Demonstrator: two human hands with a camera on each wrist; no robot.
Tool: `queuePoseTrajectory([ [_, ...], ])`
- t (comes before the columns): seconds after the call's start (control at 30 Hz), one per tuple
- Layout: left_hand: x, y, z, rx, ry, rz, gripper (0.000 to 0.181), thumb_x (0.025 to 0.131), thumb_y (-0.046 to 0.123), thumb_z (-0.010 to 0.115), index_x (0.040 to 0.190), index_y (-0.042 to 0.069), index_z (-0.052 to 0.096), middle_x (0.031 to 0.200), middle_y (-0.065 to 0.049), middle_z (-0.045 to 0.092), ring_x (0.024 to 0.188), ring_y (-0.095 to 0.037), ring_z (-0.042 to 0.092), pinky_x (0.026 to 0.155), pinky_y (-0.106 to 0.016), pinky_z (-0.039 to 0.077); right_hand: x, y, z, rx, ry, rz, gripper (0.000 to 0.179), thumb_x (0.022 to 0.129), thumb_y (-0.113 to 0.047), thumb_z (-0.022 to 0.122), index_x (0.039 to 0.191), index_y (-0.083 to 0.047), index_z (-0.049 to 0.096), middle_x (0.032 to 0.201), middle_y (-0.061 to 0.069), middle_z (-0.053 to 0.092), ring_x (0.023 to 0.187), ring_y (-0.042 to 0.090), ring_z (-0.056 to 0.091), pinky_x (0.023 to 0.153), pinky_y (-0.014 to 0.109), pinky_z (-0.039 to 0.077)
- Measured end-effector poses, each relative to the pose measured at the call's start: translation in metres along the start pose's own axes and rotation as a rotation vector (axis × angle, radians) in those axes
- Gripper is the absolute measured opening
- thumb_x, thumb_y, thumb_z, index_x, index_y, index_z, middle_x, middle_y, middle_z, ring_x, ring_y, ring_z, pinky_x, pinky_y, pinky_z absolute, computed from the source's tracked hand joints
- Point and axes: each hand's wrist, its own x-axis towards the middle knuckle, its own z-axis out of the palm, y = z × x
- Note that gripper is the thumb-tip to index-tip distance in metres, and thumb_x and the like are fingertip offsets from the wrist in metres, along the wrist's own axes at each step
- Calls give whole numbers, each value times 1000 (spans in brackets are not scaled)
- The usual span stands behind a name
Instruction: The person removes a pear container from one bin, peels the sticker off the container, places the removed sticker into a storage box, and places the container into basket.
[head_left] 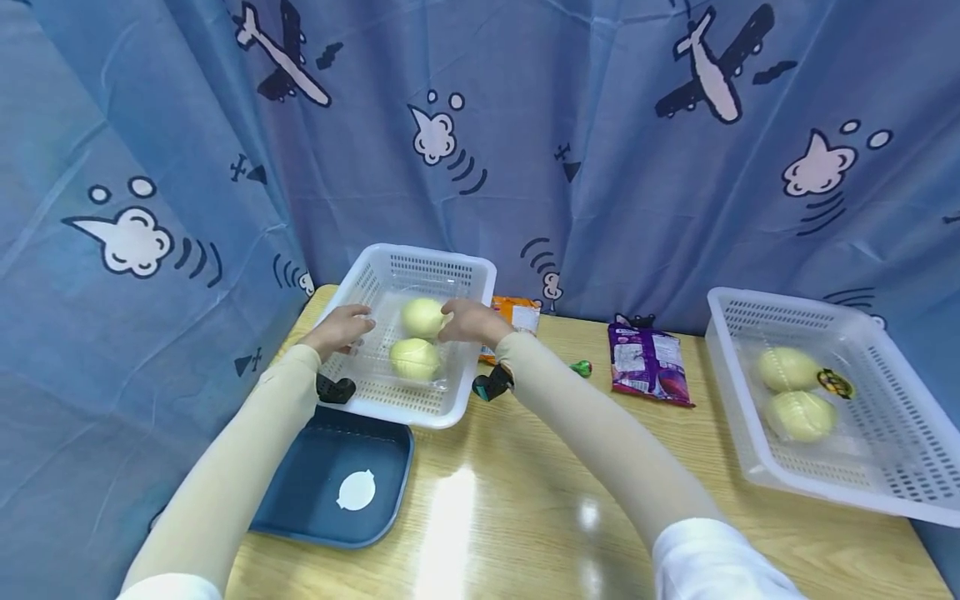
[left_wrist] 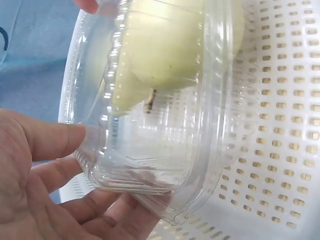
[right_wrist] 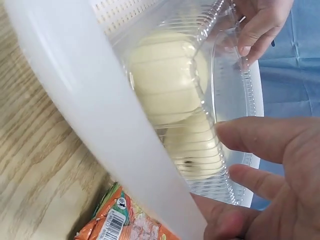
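In the white basket [head_left: 408, 414] lies a clear plastic clamshell box [left_wrist: 150, 150] with two pale yellow-green round fruits [head_left: 416, 359], one showing a brown stem. My left hand [head_left: 341, 329] holds the box's left end, thumb at its side and other fingers curled behind and below the corner, seen partly through the plastic. At the opposite end is my right hand [head_left: 471, 322], its fingers spread and fairly straight, with fingertips right at the box's ridged edge [right_wrist: 227, 185]. One lower finger is partly hidden by the basket rim.
A dark blue tray [head_left: 337, 533] stands in front of the basket. Behind and right lie an orange packet [head_left: 522, 312], a small green item [head_left: 581, 367] and a purple packet [head_left: 649, 363]. Another white basket [head_left: 757, 442] with boxed fruits stands far right. A blue curtain [head_left: 525, 167] hangs behind.
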Motion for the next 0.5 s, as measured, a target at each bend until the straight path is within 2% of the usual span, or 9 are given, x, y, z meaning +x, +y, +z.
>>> queuePoseTrajectory([
  [0.17,-3,3,3,8,4,18,61,108,25,40,161,3,19,163,-24,27,142,-43,42,113,-53,43,-6,6,-2,-18,48,-39,62,93,-25,68,150,-10,47,155,12,48,129,30,56,106,45,51],
  [0.3,-7,7,4,59,7,15,62,107,25,39,159,-2,19,164,-25,25,144,-43,39,115,-55,41,-7,7,0,-4,61,-23,62,94,-25,69,150,-12,47,151,12,51,110,28,61,83,38,57],
  [0.4,-11,10,1,117,0,17,63,107,25,39,158,-5,17,164,-26,23,147,-44,34,117,-56,39,-6,6,0,46,46,3,66,95,-26,69,153,-10,41,151,14,50,101,26,60,67,32,56],
  [0.5,-16,18,-5,180,23,42,65,106,25,38,158,-7,15,163,-29,22,149,-45,30,119,-58,35,-6,5,-3,102,55,13,72,96,-30,68,156,-8,34,151,15,48,97,24,58,62,29,56],
])
